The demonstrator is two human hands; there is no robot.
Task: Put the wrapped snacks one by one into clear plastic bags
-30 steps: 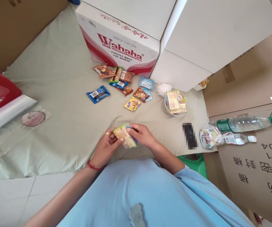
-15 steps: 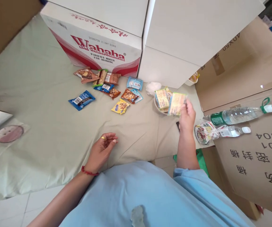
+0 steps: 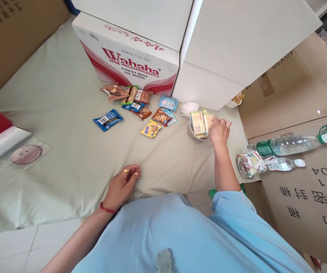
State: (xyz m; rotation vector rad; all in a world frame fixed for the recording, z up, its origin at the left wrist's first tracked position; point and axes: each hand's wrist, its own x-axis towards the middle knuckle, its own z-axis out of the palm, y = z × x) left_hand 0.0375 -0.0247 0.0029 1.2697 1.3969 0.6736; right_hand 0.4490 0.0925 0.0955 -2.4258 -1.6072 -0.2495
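My right hand (image 3: 219, 131) is at the right side of a small bowl (image 3: 193, 132), its fingers closed over a yellowish snack packet (image 3: 208, 122). Another packet (image 3: 198, 123) of the same look lies in the bowl to the left of it. My fingers hide part of the bowl's right rim. On the cloth in front of me rests my left hand (image 3: 124, 185), holding nothing, its fingers loosely bent and the thumb a little apart. Beyond it lie a yellow cookie packet (image 3: 150, 129), a blue packet (image 3: 108, 120) and a brown cookie packet (image 3: 162, 117).
More wrapped snacks (image 3: 129, 94) lie against a Wahaha water carton (image 3: 135, 64). Crumpled white plastic (image 3: 190, 109) sits behind the bowl. At right are a large bottle (image 3: 294, 145), a smaller bottle (image 3: 284, 164), a wrapped bundle (image 3: 248, 165) and a brown carton (image 3: 308, 189).
My right hand has lowered the packet from in front of the bowl into it. My left hand stays on the cloth, fingers slightly closer together. The view has shifted a little.
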